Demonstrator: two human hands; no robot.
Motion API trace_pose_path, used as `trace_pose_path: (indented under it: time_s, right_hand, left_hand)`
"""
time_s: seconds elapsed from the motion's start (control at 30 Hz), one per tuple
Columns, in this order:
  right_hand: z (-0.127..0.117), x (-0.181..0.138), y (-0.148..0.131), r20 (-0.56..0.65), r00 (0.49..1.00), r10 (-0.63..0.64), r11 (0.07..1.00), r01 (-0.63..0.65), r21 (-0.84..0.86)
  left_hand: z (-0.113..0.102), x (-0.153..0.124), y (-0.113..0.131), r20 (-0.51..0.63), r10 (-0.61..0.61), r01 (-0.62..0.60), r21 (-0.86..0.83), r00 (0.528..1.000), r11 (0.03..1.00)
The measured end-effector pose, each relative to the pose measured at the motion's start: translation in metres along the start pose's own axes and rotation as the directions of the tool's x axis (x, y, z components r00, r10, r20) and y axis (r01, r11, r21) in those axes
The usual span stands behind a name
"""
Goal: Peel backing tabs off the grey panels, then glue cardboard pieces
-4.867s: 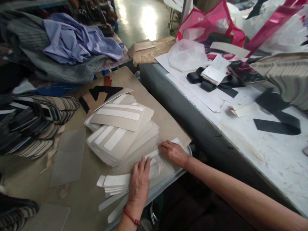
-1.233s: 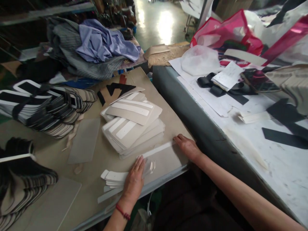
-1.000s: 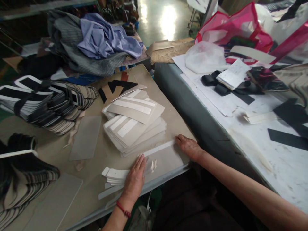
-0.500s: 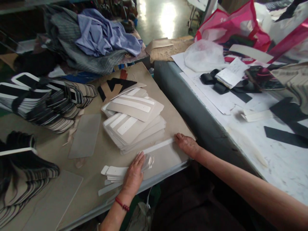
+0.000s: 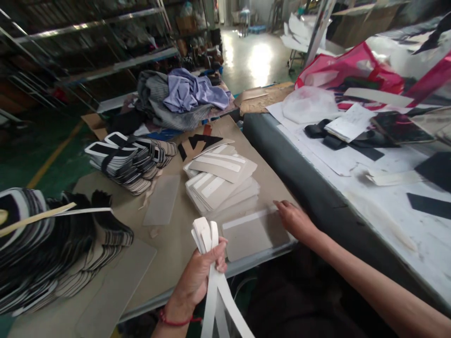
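Observation:
My left hand [image 5: 202,270] is closed around a bundle of white strips [image 5: 213,291]. Their short ends stick up above the fist, and the long ends hang down past the table edge. On the table to the right lies a flat beige panel [image 5: 252,237] with a white strip [image 5: 246,219] along its far edge. At that panel's far right corner, my right hand [image 5: 294,218] has its fingers curled together and touching it. Just behind sits a stack of similar panels [image 5: 225,185], some bearing white strips.
Bundled black, white and beige pieces [image 5: 120,159] stand at the left back, with a larger pile [image 5: 63,249] nearer. Loose grey sheets [image 5: 162,199] lie between. To the right, a white-topped table [image 5: 373,206] holds papers, black strips and a pink bag [image 5: 352,65].
My left hand has lifted the white strips off the panel and table and now grips them upright. My right hand stays at the panel's corner. The view has tilted up and left.

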State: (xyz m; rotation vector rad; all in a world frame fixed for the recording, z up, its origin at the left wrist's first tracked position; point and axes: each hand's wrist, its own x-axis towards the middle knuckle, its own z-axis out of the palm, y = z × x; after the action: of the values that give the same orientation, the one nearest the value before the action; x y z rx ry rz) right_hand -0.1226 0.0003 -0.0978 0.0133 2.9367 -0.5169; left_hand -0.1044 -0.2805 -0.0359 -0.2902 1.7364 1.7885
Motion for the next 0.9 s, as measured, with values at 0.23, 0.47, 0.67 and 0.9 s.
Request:
trace_pose_path:
  time_s: [0.23, 0.47, 0.67, 0.9]
  right_hand:
    - [-0.009, -0.039, -0.087, 0.206, 0.969, -0.133, 0.631, -0.077, 0.772]
    - [-0.022, -0.057, -0.106, 0.383, 0.92, -0.084, 0.066, -0.379, 0.923]
    - [-0.019, -0.066, -0.099, 0.227, 0.974, -0.021, 0.403, -0.2, 0.893]
    - [-0.012, -0.08, -0.096, 0.259, 0.966, -0.025, 0.571, -0.199, 0.797]
  left_hand:
    - [0.026, -0.025, -0.01, 0.271, -0.119, 0.186, -0.235, 0.955, 0.954]
    - [0.044, -0.033, -0.018, 0.38, -0.211, 0.222, 0.014, 0.901, 0.975]
    - [0.05, -0.03, -0.03, 0.314, -0.169, 0.162, 0.048, 0.934, 0.986]
    - [0.049, -0.031, -0.047, 0.262, -0.19, 0.189, 0.03, 0.946, 0.982]
